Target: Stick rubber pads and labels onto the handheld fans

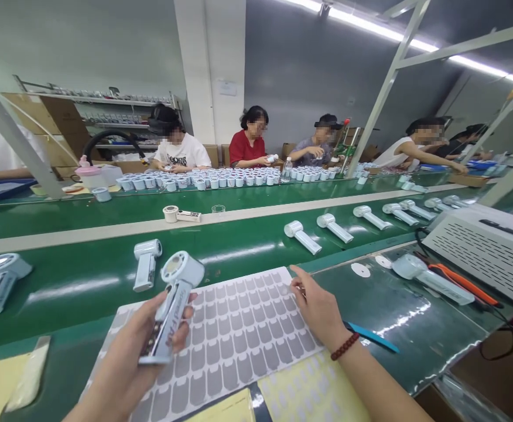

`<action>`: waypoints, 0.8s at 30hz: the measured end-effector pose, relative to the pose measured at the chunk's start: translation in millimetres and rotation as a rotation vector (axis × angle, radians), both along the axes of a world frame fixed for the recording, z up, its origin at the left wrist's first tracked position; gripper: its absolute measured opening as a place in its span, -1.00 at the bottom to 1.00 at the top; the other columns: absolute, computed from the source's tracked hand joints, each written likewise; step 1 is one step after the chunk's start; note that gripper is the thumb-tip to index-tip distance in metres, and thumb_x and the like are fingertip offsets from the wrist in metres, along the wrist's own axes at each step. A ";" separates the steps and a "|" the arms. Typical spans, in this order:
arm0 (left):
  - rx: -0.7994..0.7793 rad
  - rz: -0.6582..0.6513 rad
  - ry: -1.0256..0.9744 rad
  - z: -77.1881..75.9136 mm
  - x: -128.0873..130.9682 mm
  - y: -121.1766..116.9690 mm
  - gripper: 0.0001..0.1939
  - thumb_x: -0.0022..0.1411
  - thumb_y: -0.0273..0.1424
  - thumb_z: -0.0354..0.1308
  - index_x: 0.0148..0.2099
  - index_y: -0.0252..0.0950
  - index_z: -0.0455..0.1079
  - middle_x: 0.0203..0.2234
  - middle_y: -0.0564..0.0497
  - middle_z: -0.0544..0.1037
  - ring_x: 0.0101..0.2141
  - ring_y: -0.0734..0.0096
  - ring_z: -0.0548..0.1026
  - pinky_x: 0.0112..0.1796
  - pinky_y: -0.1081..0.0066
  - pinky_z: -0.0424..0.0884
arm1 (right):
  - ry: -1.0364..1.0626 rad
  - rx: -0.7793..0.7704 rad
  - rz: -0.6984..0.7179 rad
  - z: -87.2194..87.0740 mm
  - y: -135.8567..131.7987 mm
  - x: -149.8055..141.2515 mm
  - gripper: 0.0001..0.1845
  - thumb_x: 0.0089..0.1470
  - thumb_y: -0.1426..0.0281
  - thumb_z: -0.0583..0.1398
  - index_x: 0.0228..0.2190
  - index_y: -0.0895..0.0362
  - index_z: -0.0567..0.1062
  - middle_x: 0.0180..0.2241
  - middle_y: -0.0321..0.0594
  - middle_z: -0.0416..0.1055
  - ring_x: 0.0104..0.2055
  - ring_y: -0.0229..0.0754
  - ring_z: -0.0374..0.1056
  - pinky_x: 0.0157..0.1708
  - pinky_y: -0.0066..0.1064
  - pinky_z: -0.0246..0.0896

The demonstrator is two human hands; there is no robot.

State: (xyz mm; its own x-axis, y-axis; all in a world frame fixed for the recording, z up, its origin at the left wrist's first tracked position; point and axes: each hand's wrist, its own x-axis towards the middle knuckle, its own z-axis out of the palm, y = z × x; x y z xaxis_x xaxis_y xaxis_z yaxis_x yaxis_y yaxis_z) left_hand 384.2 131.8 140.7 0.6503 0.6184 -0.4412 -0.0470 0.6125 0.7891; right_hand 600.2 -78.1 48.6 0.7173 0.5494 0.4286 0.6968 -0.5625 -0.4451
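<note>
My left hand [151, 328] is wrapped round the handle of a pale blue handheld fan [178, 310], its round head up and lettering along the handle. Below lies a white sheet of grey stickers [239, 319] in rows. At the sheet's far right corner is my right hand [315, 302], wearing a beaded bracelet [345, 346]. Its thumb and curled fingers are drawn together at the sheet's edge, with the index finger reaching forward. Whatever is between those fingertips is too small to make out.
Several fans, including one nearby [147, 264], lie along the green conveyor belt [239, 246]. Right of me are another fan [432, 278], an orange-handled tool [462, 284], a blue strip [373, 337] and a vented white box [485, 246]. Co-workers sit opposite behind many small cups [225, 179].
</note>
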 end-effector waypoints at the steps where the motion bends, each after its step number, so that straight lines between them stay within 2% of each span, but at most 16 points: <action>1: -0.026 0.017 0.029 -0.7 -7.8 -9.9 -0.73 0.28 -0.47 0.10 -0.02 -0.49 0.46 -0.37 -0.25 0.59 -0.59 0.32 0.51 -0.59 0.36 0.52 | 0.016 0.041 0.010 5.5 -0.9 -5.8 -0.56 0.26 0.41 0.01 0.14 0.15 0.33 -0.18 -0.10 0.59 -0.26 -0.09 0.56 -0.37 -0.34 0.44; 3: -0.093 0.062 0.094 -2.1 -17.4 -28.4 -0.72 0.26 -0.52 0.13 0.00 -0.52 0.44 -0.21 -0.35 0.62 -0.40 0.16 0.63 -0.39 0.28 0.63 | 0.107 0.165 0.052 20.2 0.3 -27.2 -0.55 0.29 0.31 0.01 0.16 0.16 0.26 -0.16 -0.09 0.58 -0.19 -0.08 0.56 -0.30 -0.31 0.48; 4: -0.148 0.096 0.112 -2.6 -19.6 -36.4 -0.75 0.26 -0.54 0.14 -0.03 -0.54 0.45 -0.21 -0.36 0.62 -0.35 0.13 0.65 -0.34 0.28 0.64 | 0.186 0.232 0.088 28.6 2.6 -43.0 -0.54 0.28 0.27 0.04 0.16 0.14 0.24 -0.17 -0.11 0.57 -0.14 -0.09 0.56 -0.24 -0.31 0.49; 6: -0.280 0.203 0.080 -2.9 -21.0 -49.4 -0.82 0.28 -0.57 0.13 -0.08 -0.53 0.45 -0.32 -0.28 0.62 -0.43 0.23 0.63 -0.38 0.33 0.64 | 0.568 0.463 0.207 44.9 9.4 -82.5 -0.47 0.16 0.21 0.22 0.11 0.09 0.28 -0.28 -0.19 0.57 -0.03 -0.01 0.52 -0.15 -0.24 0.49; 8: -0.421 0.318 -0.005 -2.5 -21.5 -58.2 -0.84 0.31 -0.57 0.10 -0.09 -0.50 0.43 -0.42 -0.15 0.58 -0.56 0.41 0.56 -0.51 0.46 0.59 | 0.911 0.573 0.347 56.2 17.6 -124.9 -0.40 0.04 0.26 0.33 0.09 0.06 0.31 -0.34 -0.24 0.57 0.08 0.03 0.46 -0.07 -0.18 0.46; 10: -0.533 0.376 -0.083 -1.8 -23.3 -63.7 -0.87 0.34 -0.54 0.07 -0.11 -0.47 0.41 -0.49 -0.05 0.51 -0.64 0.54 0.48 -0.60 0.57 0.51 | 1.092 0.639 0.436 60.3 25.5 -160.6 -0.40 -0.05 0.32 0.38 0.03 0.06 0.36 -0.40 -0.26 0.56 0.13 0.07 0.42 -0.01 -0.13 0.43; 12: -0.600 0.398 -0.096 -1.4 -26.6 -66.9 -0.92 0.34 -0.52 0.07 -0.19 -0.44 0.37 -0.53 0.01 0.45 -0.68 0.60 0.43 -0.65 0.63 0.45 | 1.157 0.658 0.473 59.1 32.2 -184.1 -0.41 -0.11 0.35 0.39 -0.02 0.06 0.39 -0.46 -0.27 0.56 0.17 0.10 0.38 0.06 -0.07 0.38; 14: -0.621 0.419 -0.097 -1.6 -30.5 -68.7 -0.92 0.34 -0.53 0.08 -0.26 -0.41 0.33 -0.54 0.02 0.43 -0.69 0.62 0.42 -0.65 0.65 0.44 | 1.171 0.649 0.469 57.0 37.3 -195.8 -0.43 -0.14 0.37 0.38 -0.04 0.07 0.41 -0.48 -0.27 0.56 0.19 0.10 0.37 0.12 -0.04 0.33; 18: -0.610 0.437 -0.103 -3.6 -37.7 -69.2 -0.91 0.33 -0.56 0.08 -0.29 -0.41 0.31 -0.54 0.02 0.41 -0.68 0.62 0.42 -0.65 0.64 0.42 | 1.174 0.638 0.451 59.7 43.1 -202.0 -0.46 -0.16 0.39 0.37 -0.07 0.06 0.43 -0.43 -0.27 0.60 0.17 0.09 0.40 0.16 -0.02 0.29; 24: -0.561 0.442 -0.108 -5.4 -44.9 -69.2 -0.89 0.29 -0.58 0.10 -0.32 -0.38 0.31 -0.58 0.05 0.38 -0.67 0.59 0.41 -0.64 0.61 0.42 | 1.177 0.600 0.448 66.5 46.5 -208.2 -0.48 -0.17 0.40 0.35 -0.09 0.07 0.44 -0.48 -0.32 0.56 0.16 0.06 0.41 0.20 -0.03 0.23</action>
